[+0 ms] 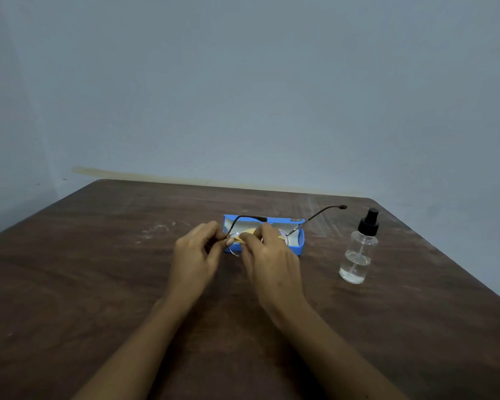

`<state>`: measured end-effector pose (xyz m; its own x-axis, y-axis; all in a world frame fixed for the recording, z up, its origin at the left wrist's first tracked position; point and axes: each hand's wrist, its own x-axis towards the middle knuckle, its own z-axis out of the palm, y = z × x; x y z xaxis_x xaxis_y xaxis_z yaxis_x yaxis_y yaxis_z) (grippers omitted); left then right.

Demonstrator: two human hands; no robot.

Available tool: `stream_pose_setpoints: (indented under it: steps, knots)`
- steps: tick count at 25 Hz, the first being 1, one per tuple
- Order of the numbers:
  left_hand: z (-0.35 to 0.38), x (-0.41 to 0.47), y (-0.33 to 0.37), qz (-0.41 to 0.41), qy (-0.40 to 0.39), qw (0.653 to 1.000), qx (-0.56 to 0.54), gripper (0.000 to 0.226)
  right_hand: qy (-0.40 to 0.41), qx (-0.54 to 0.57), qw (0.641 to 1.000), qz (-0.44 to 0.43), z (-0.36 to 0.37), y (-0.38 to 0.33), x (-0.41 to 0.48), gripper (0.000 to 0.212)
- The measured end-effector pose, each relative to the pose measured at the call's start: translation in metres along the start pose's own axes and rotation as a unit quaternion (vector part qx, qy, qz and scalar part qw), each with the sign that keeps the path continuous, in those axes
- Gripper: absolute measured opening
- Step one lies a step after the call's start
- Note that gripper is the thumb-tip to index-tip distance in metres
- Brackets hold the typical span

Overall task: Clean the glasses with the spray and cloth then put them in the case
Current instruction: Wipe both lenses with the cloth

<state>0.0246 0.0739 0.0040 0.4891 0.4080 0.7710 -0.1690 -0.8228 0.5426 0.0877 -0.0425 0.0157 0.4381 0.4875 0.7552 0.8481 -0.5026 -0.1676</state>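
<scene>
We steady the glasses [235, 249] with our left hand [195, 255] pinched on the frame's corner, so our right hand [267, 255], clamped on the cloth [244, 235], can rub a lens. They hover just over the open case [296, 246]; the spray [358, 255] stands aside on the surface [98, 269], likely finished with.

Dark wood-grain bench [98, 284], matt, pale scuffs. Blue case [299, 246]: smooth plastic, pale lining. The glasses [321, 213]: thin metal frame, clear glossy lenses, dark matt tips. Yellow cloth [247, 233], soft fabric. The spray bottle [358, 255]: clear glossy body, black matt cap.
</scene>
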Motion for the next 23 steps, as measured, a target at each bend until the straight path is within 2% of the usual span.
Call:
stream_pose_setpoints:
  steps: [6,10,14,18,23]
  knots:
    - [0.001,0.0,0.0,-0.009,-0.007,1.0,0.005,0.024,0.004,-0.008,1.0,-0.006,0.008,-0.004,-0.003,0.014]
    - [0.0,0.0,0.0,-0.004,-0.014,1.0,0.007,0.016,-0.016,0.009,0.999,-0.027,0.009,-0.005,-0.005,0.031]
    - [-0.001,0.001,-0.005,-0.007,0.006,1.0,-0.001,0.023,-0.002,0.007,0.999,-0.053,0.005,-0.004,-0.01,0.037]
    - [0.0,0.001,-0.005,-0.013,0.004,1.0,-0.014,0.024,0.013,-0.075,0.995,-0.063,0.001,-0.004,-0.012,0.017]
    - [0.002,0.0,0.001,0.008,-0.017,0.999,-0.04,0.02,0.022,-0.09,0.995,-0.025,0.006,-0.002,-0.007,0.01]
